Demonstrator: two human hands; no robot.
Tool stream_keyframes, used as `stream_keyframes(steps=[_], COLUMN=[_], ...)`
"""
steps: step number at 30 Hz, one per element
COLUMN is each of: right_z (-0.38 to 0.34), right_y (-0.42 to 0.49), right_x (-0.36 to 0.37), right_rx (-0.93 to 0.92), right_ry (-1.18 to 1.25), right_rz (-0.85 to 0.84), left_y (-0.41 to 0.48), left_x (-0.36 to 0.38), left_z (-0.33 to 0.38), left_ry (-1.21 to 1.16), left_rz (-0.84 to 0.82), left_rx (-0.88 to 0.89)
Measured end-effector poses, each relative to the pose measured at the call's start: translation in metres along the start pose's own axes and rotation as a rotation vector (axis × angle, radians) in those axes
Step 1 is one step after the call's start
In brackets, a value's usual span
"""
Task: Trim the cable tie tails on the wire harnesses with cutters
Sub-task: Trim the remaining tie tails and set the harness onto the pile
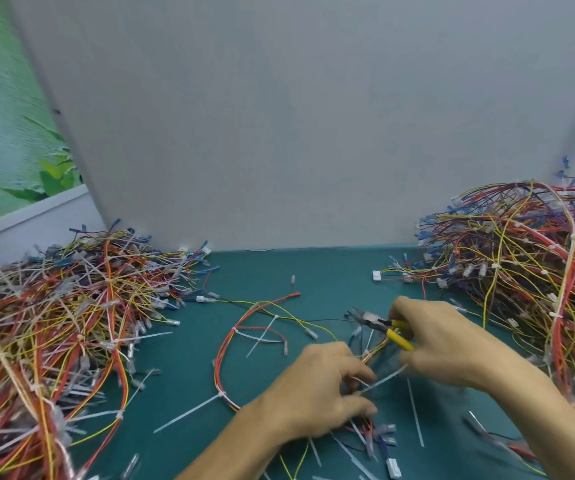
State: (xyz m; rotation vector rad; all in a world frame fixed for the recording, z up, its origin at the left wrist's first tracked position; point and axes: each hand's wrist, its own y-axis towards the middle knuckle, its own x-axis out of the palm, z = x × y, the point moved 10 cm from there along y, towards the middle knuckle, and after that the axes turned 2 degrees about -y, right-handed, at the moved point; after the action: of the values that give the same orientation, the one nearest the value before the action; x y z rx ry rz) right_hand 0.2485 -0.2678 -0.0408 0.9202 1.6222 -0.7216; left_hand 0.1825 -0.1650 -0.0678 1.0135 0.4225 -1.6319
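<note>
The red-and-yellow wire harness (219, 362) looks light and floppy; left hand (317, 393) pinches it beside a stiff white plastic tie tail (383, 377), right hand (445, 344) grips yellow-handled cutters (383, 329)

Teal bench (331, 271) w/ left harness pile (54, 323), right harness pile (528, 258), loose harness (235, 329) & cut tie tails (415, 414) btwn.

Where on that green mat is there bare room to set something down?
The bare strip of mat at the back, bordered by the left wire pile, the right wire pile and the grey wall. Crowded: in front, around the looped harness and the cut tie tails.
</note>
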Motion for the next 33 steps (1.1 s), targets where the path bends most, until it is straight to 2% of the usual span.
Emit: stream_keyframes(steps=[4,12,18,21,33], right_z=[0.001,0.009,0.014,0.008,-0.033], right_y=[-0.001,-0.013,-0.033,-0.045,-0.052], right_x=[-0.008,0.013,0.019,0.015,0.016], right_rx=[-0.01,0.093,0.167,0.142,0.06], right_ry=[-0.03,-0.06,-0.244,-0.383,-0.425], right_rz=[0.073,-0.013,-0.121,-0.158,-0.165], left_y=[0.002,0.006,0.006,0.006,0.006], left_x=[0.006,-0.001,0.006,0.007,0.006], left_z=[-0.007,-0.023,-0.044,-0.051,-0.056], left_ry=[0.045,-0.133,-0.472,-0.616,-0.593], left_rz=[0.049,0.167,0.152,0.146,0.16], left_rx=[-0.008,-0.076,-0.208,-0.249,-0.277])
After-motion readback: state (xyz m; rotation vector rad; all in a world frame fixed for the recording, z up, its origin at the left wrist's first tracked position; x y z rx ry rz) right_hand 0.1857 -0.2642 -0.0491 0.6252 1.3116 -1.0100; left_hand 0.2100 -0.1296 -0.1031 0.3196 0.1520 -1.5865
